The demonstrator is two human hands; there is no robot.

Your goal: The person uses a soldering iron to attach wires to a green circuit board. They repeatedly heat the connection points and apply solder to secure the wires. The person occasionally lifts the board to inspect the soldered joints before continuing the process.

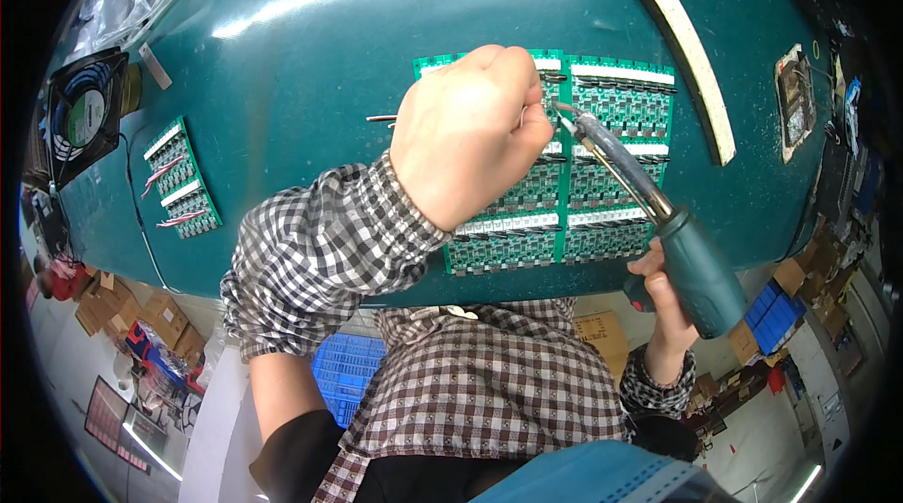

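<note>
The left hand (470, 131) was fisted above the green circuit board panel (602, 183), fingers pinching thin wire; right hand (663, 301) fingers gripped a soldering iron (649, 211) touching the panel.

I see bright, even light from overhead. A long white glare streak runs across the green mat (282, 79) above the boards (602, 174). Shadows there are soft and faint. Focus is sharp around the boards; away from them, the fisheye bends edges and corners fall to black.
</note>
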